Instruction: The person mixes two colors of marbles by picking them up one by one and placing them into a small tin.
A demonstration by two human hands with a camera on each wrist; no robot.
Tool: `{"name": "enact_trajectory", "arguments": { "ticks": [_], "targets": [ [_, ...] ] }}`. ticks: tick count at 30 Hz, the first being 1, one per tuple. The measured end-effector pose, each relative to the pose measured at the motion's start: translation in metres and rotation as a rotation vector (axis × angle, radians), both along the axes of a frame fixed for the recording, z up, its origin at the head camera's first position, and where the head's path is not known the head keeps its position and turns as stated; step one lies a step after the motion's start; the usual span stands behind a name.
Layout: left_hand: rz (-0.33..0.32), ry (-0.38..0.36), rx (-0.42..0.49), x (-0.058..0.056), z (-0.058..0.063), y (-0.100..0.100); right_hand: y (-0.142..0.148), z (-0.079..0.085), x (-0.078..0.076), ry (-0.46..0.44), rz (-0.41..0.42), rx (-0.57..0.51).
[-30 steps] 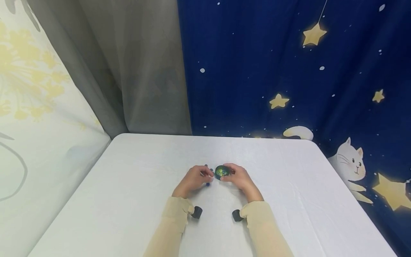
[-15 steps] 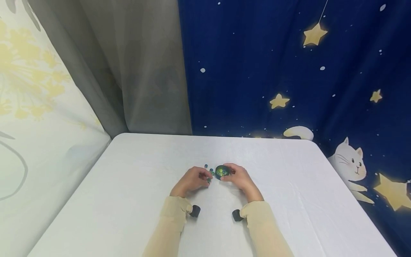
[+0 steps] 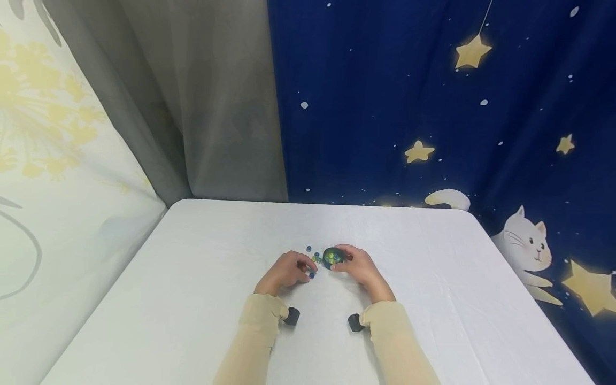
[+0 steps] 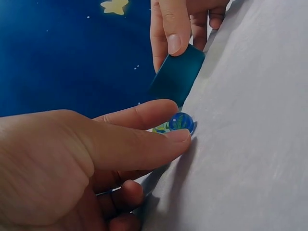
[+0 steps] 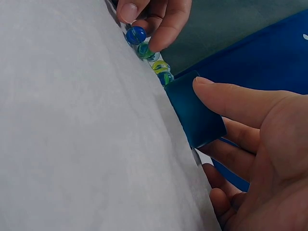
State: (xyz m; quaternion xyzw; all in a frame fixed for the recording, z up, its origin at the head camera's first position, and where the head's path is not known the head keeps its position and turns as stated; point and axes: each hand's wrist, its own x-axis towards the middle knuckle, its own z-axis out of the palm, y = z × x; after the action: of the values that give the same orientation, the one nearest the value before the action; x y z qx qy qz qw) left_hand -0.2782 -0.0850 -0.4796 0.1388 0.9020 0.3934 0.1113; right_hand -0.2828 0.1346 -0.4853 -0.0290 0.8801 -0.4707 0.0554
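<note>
My right hand (image 3: 358, 267) grips a small teal cup (image 5: 195, 113) with straight sides, thumb on one side and fingers on the other. In the head view, yellow-green marbles show inside it. Just to the left, my left hand (image 3: 287, 270) has its thumb and index finger spread apart around a blue marble (image 5: 136, 35) low on the table. Whether the fingertips touch this marble is hard to tell. A green marble (image 5: 146, 50) and a yellow-green marble (image 5: 160, 66) lie between that hand and the cup. Another blue marble (image 3: 309, 248) sits farther back.
A white-covered table (image 3: 216, 240) spreads around both hands. Behind it hang a grey curtain (image 3: 231, 107) and a dark blue curtain (image 3: 356, 133) with stars. Each sleeve cuff carries a black wrist device (image 3: 291, 316).
My left hand has drawn back slightly to the left and its fingers have spread, so more marbles show beside the cup. The right hand and cup have stayed in place.
</note>
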Motion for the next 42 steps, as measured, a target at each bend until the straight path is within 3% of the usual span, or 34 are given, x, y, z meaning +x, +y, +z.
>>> {"name": "enact_trajectory", "arguments": {
  "ticks": [30,42],
  "targets": [
    [0.016,0.062,-0.034,0.0013,-0.0039,0.0023,0.0009,0.0005,0.0004,0.002,-0.002,0.007],
    [-0.005,0.087,-0.001,0.0010,-0.0033,-0.0007,0.0010,-0.0001,-0.0006,0.003,0.005,0.019]
  ]
}}
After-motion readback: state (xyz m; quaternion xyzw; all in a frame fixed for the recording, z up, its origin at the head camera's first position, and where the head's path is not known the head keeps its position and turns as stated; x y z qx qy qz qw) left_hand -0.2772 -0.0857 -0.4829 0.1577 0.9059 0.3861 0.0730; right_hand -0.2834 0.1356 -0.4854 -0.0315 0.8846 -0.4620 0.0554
